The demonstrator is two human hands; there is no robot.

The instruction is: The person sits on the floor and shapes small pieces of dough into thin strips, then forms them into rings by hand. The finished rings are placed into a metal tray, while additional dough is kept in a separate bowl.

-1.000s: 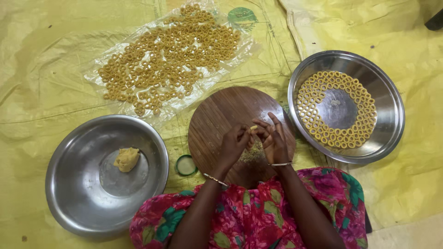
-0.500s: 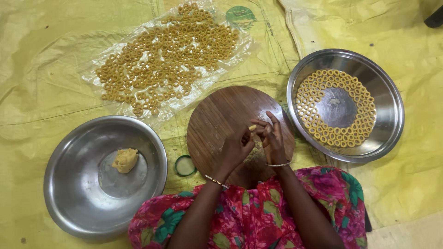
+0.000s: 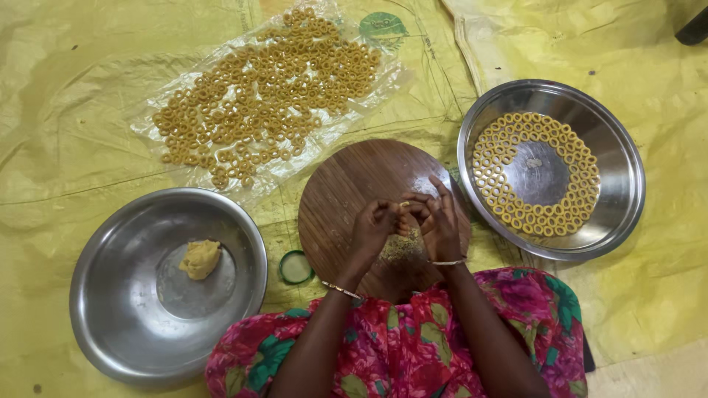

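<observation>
Where both hands [image 3: 408, 225] meet above the wooden board [image 3: 346, 193], dough bit [image 3: 405, 204] pinched between fingertips.

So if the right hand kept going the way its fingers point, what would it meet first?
The right hand points up and leftward, so it would probably cross bare wooden board first, then reach the plastic sheet of dough rings. Height is unclear.

FLOOR: covered by a crinkled yellow plastic sheet [image 3: 66, 110]; creases and folds run across it; a second sheet overlaps at the upper right | BARE FLOOR: pale strip [image 3: 649, 376] visible at the lower right corner | LIGHT: soft, even, from above; faint sheen on the plastic | CORNER: dark object [image 3: 693, 26] at the upper right edge, kind unclear
</observation>
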